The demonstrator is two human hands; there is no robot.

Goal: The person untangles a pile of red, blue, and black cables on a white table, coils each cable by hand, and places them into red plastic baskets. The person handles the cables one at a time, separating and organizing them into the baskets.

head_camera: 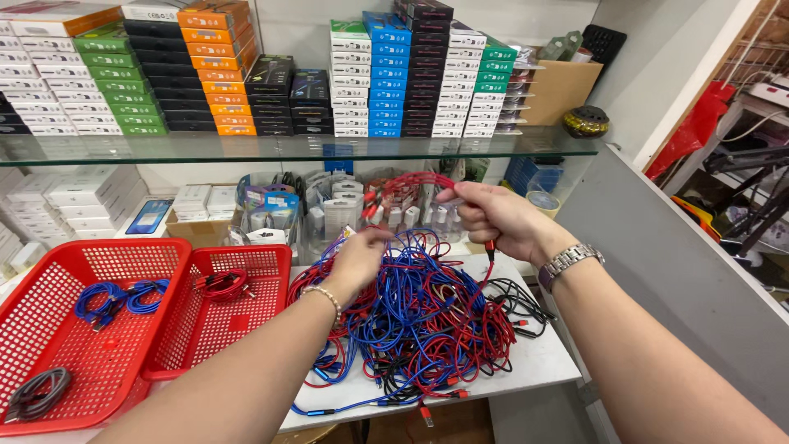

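At the far left a large red basket point(49, 271) sits on the white table point(542, 362), holding coiled blue cables point(115, 298) near its middle and a coiled grey cable point(34, 393) at its near corner. Just beside it, overlapping its right rim, a smaller red basket point(246, 321) holds one coiled red cable point(223, 284). Right of the baskets lies the tangled pile of red, blue and black cables point(419, 321), spread over the middle of the table.

The left hand point(355, 261) is down at the top left of the pile, fingers curled and closed on strands there, though which strand it grips is hidden under the hand. The right hand point(497, 220) is raised above the pile's upper right, closed in a pinch on a red cable point(408, 182). That cable arches up and leftwards from the right hand in a loop, in front of the clear tubs of chargers behind the pile, and a short length with a red plug point(491, 247) hangs down from the same hand toward the pile.

So the held cable's long run lies roughly left to right between the two hands, higher at the right, with the rest of it falling into the tangle below. The left hand is the nearer one to the baskets; the right hand is well apart from them, with the whole pile between
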